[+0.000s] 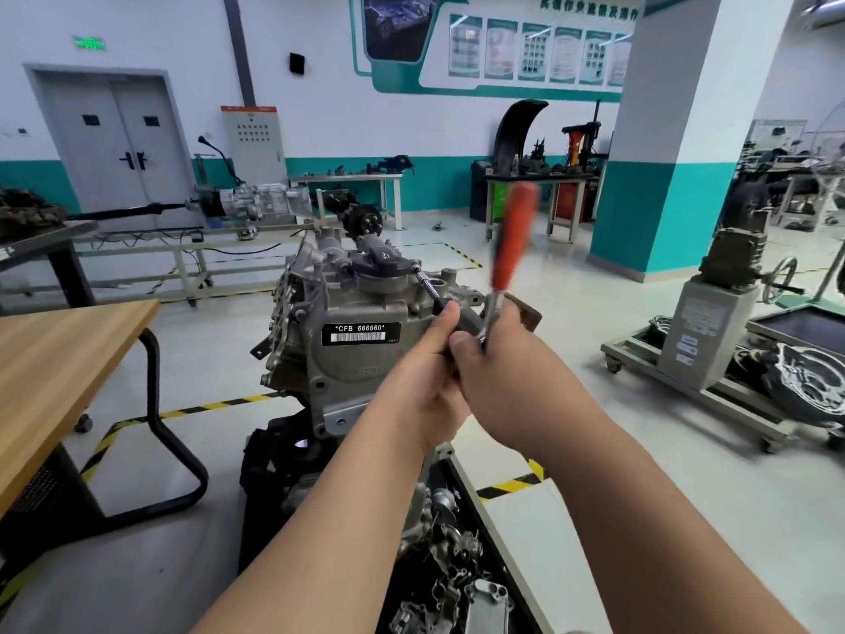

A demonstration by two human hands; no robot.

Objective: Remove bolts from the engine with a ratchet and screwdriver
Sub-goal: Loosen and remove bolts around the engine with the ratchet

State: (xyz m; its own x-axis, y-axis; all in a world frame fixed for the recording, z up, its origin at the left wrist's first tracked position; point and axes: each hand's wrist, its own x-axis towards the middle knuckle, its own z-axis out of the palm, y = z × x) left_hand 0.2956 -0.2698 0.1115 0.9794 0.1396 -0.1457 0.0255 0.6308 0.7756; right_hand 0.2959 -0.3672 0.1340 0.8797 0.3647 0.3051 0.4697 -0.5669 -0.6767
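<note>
A light wooden-topped bench with black tube legs (pixel 68 354) stands at the left. Yellow-and-black hazard tape (pixel 205 409) crosses the pale floor (pixel 594 450). A grey double door (pixel 114 139) lies far left, and a white-and-teal square pillar (pixel 663 153) rises at the right.

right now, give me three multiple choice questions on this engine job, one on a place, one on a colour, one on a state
1. The wooden table stands on which side of the engine? A right B left C behind it
2. The ratchet handle is: A blue B yellow C red
3. The right hand is: A gripping the ratchet B flat on the table C hanging empty
Answers: 1 B, it fills the view's left edge; 2 C, the blurred handle shows red; 3 A, its fingers curl round the ratchet's lower end.
</note>
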